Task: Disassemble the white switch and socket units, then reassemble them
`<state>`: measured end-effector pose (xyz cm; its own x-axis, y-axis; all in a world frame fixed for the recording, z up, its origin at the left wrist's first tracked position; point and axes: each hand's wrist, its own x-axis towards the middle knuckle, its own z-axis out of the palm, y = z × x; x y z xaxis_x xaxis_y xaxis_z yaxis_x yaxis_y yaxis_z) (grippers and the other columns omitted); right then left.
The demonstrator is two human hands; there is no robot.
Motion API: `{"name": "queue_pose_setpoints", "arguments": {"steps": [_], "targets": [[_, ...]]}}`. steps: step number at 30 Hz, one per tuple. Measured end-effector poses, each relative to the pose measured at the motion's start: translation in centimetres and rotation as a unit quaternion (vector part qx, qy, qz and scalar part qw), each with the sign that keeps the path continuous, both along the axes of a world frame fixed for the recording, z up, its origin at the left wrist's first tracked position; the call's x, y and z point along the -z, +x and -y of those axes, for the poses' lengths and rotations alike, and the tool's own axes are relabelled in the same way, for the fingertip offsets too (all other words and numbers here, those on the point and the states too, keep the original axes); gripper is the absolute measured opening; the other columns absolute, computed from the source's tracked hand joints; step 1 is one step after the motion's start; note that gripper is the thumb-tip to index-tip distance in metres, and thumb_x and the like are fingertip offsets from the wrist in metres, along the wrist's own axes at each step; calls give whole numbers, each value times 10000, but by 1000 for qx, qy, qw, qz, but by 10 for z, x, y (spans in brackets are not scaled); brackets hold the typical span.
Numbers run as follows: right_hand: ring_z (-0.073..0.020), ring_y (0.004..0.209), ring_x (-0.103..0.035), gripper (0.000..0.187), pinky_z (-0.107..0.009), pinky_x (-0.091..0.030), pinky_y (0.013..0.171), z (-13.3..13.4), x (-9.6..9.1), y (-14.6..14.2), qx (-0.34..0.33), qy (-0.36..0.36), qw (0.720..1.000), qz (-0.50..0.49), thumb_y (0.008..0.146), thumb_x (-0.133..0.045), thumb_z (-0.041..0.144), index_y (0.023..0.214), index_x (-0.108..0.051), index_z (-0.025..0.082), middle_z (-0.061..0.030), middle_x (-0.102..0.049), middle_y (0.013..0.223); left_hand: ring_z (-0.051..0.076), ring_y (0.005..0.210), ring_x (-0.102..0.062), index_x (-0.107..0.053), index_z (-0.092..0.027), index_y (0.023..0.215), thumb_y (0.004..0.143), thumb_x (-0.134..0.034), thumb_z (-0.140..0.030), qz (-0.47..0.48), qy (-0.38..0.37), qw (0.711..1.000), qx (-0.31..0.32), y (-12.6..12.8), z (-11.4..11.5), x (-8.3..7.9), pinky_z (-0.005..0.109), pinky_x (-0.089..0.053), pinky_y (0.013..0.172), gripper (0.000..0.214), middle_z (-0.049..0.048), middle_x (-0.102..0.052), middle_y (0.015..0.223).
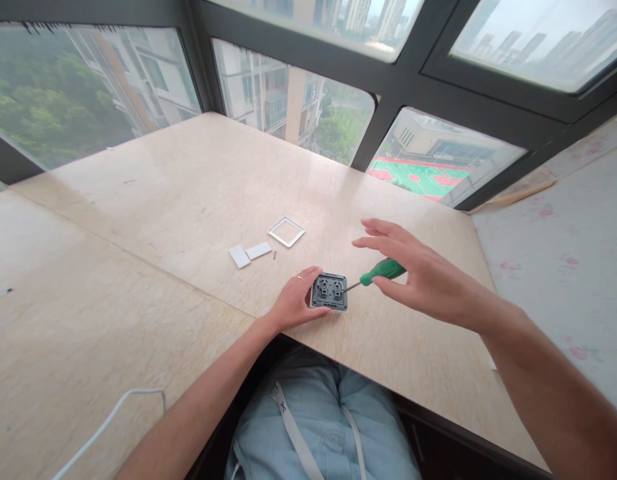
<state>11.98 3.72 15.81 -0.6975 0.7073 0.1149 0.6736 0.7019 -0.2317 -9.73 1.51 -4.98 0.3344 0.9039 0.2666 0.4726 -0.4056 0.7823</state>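
A square light switch [329, 303] with a dark grey inner face lies on the pale tabletop near its front edge. My left hand [294, 300] grips it from the left, the thumb along the near side and the fingers at the far corner. A screwdriver [387, 269] with a green handle slants down to the left, its tip at the right part of the switch's face. The handle rests between the thumb and palm of my right hand [431, 277], whose other fingers stretch out above it. Whether the tip sits in a screw is too small to tell.
Beyond the switch lie a white square frame [297, 239], two white rocker covers [239, 257] and a small screw-like piece [274, 255]. A white cable [111, 417] runs across the lower left. Windows with dark frames [308, 50] border the tabletop [178, 193]; a patterned wall [563, 253] stands right.
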Motion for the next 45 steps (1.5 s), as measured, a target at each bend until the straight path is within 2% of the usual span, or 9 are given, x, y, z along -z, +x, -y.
{"name": "queue_pose_setpoints", "arguments": {"steps": [3, 8, 13, 16, 21, 30, 33, 38, 45], "targets": [[-371, 1332, -537, 398, -485, -539, 951, 2, 1, -4, 59, 43, 997, 21, 958, -571, 416, 1302, -581, 215, -186, -476, 1516, 343, 1425, -444, -422, -173, 1464, 750, -797, -540, -3, -1, 1000, -2, 0, 0, 0, 530, -359, 1192, 886, 191, -497, 1503], [-357, 706, -723, 589, -393, -493, 565, 0, -1, -11, 295, 82, 938, 165, 977, -386, 656, 1031, -671, 142, -156, -720, 735, 344, 1431, -438, -426, -174, 1460, 736, -810, -532, -7, -9, 1000, -3, 0, 0, 1, 530, -350, 1196, 894, 194, -489, 1510], [-293, 952, -696, 246, -414, -541, 785, -5, -3, 7, 101, 8, 994, 42, 953, -553, 348, 1138, -629, 205, -126, -722, 1095, 343, 1423, -447, -431, -182, 1457, 741, -806, -534, -3, -1, 1000, 1, 0, 0, 0, 527, -363, 1188, 882, 185, -505, 1498], [-300, 1163, -628, 296, -450, -513, 964, -6, -1, 12, 8, -10, 1000, -13, 911, -605, 306, 1196, -605, 227, -123, -653, 1274, 345, 1424, -445, -427, -195, 1462, 746, -799, -539, -3, -1, 1000, 2, 0, 0, -2, 533, -365, 1184, 877, 181, -503, 1499], [-309, 998, -699, 450, -451, -547, 847, -2, 4, 0, 83, 25, 996, -14, 948, -587, 477, 1296, -581, 191, -162, -680, 1248, 347, 1424, -445, -430, -192, 1463, 738, -807, -537, -2, -4, 1000, 2, 0, 0, -3, 536, -363, 1186, 887, 182, -506, 1496], [-305, 618, -699, 544, -319, -391, 518, 4, 2, -15, 234, 123, 954, 139, 980, -423, 630, 1109, -693, 176, -97, -711, 645, 347, 1426, -441, -429, -192, 1465, 736, -809, -542, -2, -3, 1000, 2, 0, 0, -1, 540, -357, 1189, 894, 182, -501, 1501], [-311, 733, -724, 396, -359, -481, 592, 1, 1, -8, 218, 79, 967, 106, 985, -486, 506, 1095, -681, 180, -113, -747, 784, 348, 1423, -445, -427, -186, 1466, 733, -810, -546, -3, -2, 1000, 1, 0, 0, -1, 542, -360, 1187, 902, 186, -500, 1500], [-290, 1163, -660, 361, -436, -530, 973, 0, -1, 11, 24, -54, 998, -11, 881, -590, 261, 1241, -604, 229, -110, -647, 1322, 349, 1423, -446, -420, -209, 1468, 740, -803, -548, -3, 0, 1000, 1, 0, -1, -1, 543, -363, 1182, 890, 178, -497, 1503], [-302, 975, -732, 419, -465, -572, 876, 3, 5, -3, 132, -58, 987, -69, 933, -617, 479, 1253, -607, 209, -133, -726, 1173, 347, 1405, -468, -445, -215, 1440, 737, -801, -556, 5, 2, 1000, -1, 0, -1, -2, 546, -372, 1178, 858, 165, -518, 1485]]}}
